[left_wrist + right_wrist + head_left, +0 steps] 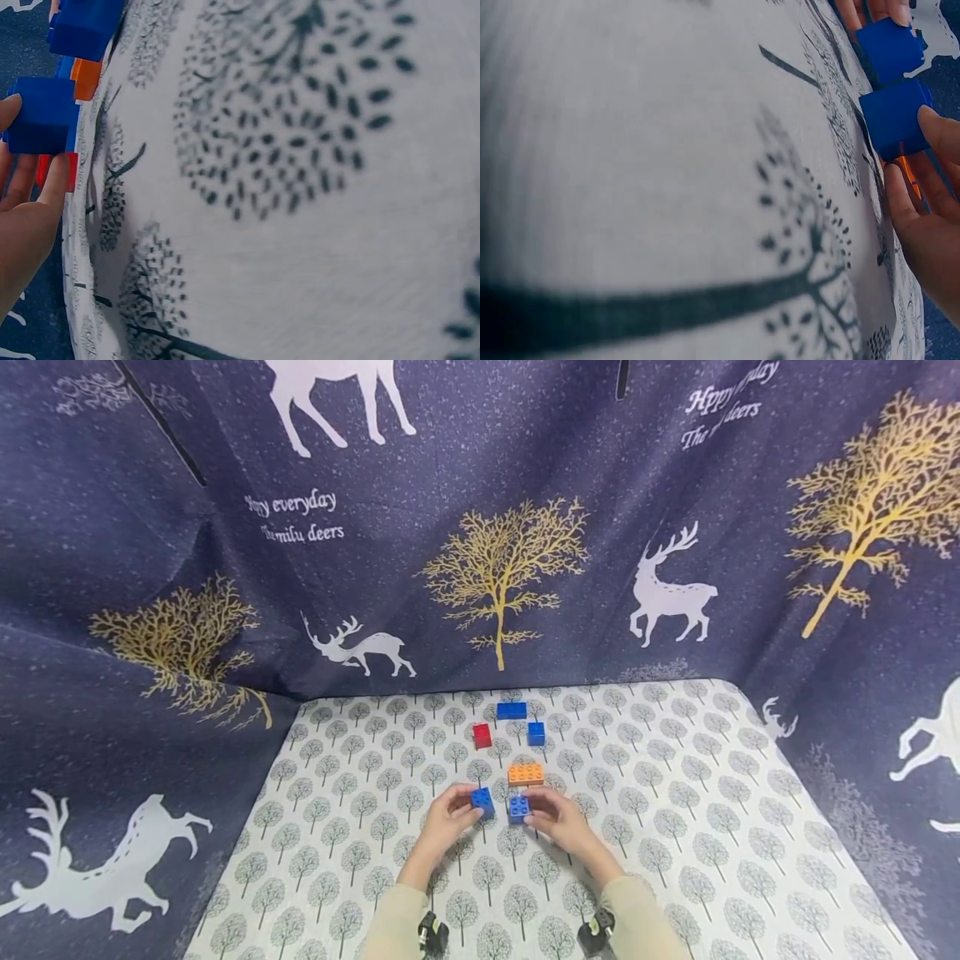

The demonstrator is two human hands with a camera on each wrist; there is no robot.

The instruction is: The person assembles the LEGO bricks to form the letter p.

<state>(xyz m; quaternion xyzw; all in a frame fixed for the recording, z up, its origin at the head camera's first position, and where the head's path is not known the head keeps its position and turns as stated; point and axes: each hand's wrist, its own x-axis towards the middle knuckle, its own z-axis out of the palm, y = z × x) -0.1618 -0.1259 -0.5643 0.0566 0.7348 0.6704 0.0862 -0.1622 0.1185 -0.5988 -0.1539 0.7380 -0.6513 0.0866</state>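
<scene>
My left hand (pixel 447 815) pinches a square blue toy brick (pixel 482 802) between thumb and fingers, its studs tilted up in the head view. A second square blue brick (pixel 518 809) is held by my right hand (pixel 558 818), with the thumb on the near side. The two blue bricks stand apart, a narrow gap between them. Just beyond the right-hand brick lies an orange brick (pixel 526 774) with two rows of studs. In the left wrist view the left-hand brick (pixel 43 116) hides part of the red brick (pixel 73 172) behind it.
Farther back on the tree-print tablecloth (pixel 360 860) are a red brick (pixel 482 736), a small blue brick (pixel 536 733) and a longer blue brick (pixel 512 711). A dark curtain with deer and trees (pixel 375 568) hangs round the table's back and sides.
</scene>
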